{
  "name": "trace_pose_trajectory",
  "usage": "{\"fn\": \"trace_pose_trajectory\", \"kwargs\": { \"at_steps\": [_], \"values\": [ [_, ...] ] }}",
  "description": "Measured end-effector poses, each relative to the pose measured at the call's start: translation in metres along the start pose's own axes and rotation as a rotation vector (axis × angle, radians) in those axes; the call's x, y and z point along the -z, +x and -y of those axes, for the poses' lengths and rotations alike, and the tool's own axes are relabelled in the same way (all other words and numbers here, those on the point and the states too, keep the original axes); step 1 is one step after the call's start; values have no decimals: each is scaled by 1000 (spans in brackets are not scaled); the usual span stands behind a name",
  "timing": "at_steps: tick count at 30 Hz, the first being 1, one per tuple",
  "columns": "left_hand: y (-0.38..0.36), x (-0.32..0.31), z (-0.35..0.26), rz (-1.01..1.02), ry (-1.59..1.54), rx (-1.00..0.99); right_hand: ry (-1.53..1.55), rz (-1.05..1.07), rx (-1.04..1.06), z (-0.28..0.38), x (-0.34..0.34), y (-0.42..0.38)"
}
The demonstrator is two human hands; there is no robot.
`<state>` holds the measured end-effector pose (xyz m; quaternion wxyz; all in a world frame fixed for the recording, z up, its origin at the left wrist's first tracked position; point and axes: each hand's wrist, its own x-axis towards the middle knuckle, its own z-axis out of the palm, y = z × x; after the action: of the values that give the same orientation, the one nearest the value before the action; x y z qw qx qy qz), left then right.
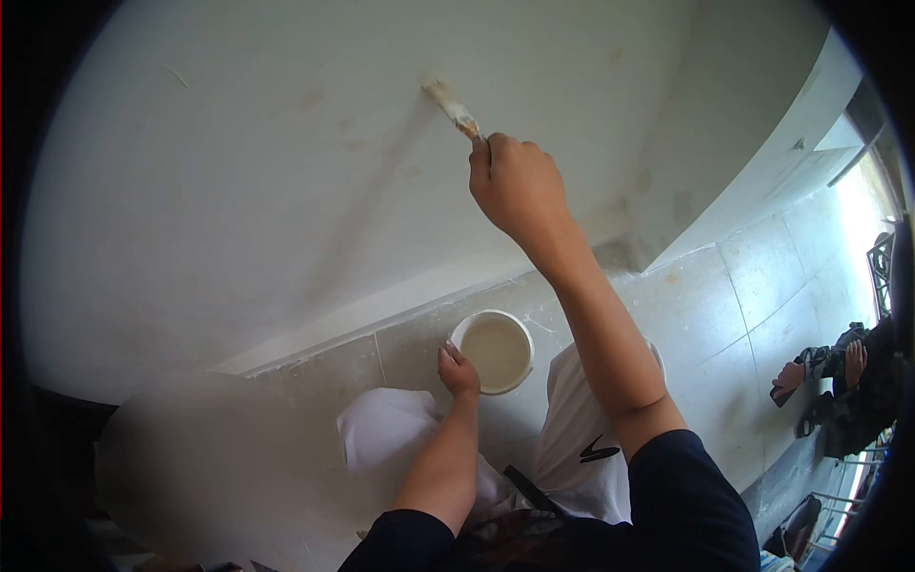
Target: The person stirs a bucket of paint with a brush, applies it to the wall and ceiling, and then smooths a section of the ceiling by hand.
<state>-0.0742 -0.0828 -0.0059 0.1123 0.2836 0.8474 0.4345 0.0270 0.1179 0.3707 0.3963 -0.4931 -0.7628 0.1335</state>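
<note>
Right hand (517,186) raised, gripping brush (453,107) | left hand (457,372) apparently holds bucket (496,351)

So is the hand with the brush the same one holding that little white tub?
No: the right hand holds the brush up against the white wall, while the left hand grips the rim of the white tub lower down.

White wall (238,191); white bucket (493,352), beige paint; grey floor tiles (753,286)

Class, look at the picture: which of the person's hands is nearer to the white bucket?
Left. The left hand grips the white bucket at its rim; the right hand is raised well above it, holding a brush against the wall.
</note>
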Motion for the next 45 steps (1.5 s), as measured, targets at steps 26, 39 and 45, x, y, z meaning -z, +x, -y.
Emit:
{"fn": "trace_pose_trajectory", "kwargs": {
  "at_steps": [26,39,45],
  "values": [
    [0,-2,2,-44,16,-14,158,-218,0,1,51,23],
    [0,0,-4,-75,-3,-4,71,-255,-21,12,70,14],
    [-1,-3,-1,-68,8,18,-93,-236,-61,-4,44,21]
  ]
}}
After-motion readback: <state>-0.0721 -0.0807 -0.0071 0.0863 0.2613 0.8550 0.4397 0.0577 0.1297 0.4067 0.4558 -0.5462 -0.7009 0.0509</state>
